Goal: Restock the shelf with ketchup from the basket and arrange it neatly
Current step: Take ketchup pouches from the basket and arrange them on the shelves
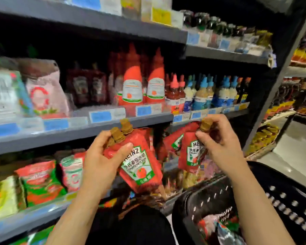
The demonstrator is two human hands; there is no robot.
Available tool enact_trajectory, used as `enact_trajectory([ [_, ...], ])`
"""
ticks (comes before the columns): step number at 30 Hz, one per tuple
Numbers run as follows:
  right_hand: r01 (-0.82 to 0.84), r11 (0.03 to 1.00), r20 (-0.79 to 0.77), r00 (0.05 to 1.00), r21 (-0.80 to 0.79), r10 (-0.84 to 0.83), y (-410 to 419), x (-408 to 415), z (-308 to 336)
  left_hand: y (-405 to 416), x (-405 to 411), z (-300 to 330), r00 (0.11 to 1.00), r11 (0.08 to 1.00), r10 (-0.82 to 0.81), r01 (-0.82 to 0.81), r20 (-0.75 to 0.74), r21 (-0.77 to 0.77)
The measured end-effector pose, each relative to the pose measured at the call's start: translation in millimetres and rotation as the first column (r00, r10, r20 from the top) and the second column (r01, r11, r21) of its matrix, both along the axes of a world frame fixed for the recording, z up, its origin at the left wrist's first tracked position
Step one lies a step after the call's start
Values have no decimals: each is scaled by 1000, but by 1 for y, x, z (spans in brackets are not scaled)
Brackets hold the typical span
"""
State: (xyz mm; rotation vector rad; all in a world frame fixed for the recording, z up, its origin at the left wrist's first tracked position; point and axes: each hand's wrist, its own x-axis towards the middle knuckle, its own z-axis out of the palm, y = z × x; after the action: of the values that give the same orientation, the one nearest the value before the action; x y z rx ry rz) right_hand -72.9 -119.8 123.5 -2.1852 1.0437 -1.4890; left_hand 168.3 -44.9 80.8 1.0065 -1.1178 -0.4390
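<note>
At lower right of the frame sits the black perforated basket [281,206], packets inside it. Just above, at centre, the left hand [102,160] grips two tilted red ketchup pouches [140,163] by their necks, while the right hand [217,138] pinches another ketchup pouch [191,152] just below its brown cap. Behind them runs the grey shelf [81,133], with tall red sauce bottles [132,84] standing above it.

Dark gap [159,138] between pouches; shelf edge [95,126] above.
</note>
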Motion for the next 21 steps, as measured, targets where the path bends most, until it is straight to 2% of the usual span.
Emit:
enact_trajectory([
  [3, -158, 987, 46, 986, -40, 160, -2, 56, 15, 25, 38, 2, 993, 993, 118, -118, 25, 2],
  [6, -240, 962, 120, 959, -130, 256, -6, 104, 31, 38, 69, 10, 974, 976, 217, -217, 59, 0],
  [10, -262, 937, 223, 923, -230, 313, -21, 152, 56, 44, 95, 26, 939, 943, 334, -333, 81, -21],
  [15, -234, 936, 329, 891, -262, 314, -54, 209, 88, 42, 110, 42, 938, 947, 320, -317, 130, -48],
  [18, -259, 939, 282, 905, -225, 318, -79, 241, 96, 39, 118, 44, 943, 945, 327, -326, 65, -21],
  [21, -229, 969, 162, 957, -93, 241, -104, 270, 95, 38, 126, 45, 947, 948, 320, -320, 18, -3],
])
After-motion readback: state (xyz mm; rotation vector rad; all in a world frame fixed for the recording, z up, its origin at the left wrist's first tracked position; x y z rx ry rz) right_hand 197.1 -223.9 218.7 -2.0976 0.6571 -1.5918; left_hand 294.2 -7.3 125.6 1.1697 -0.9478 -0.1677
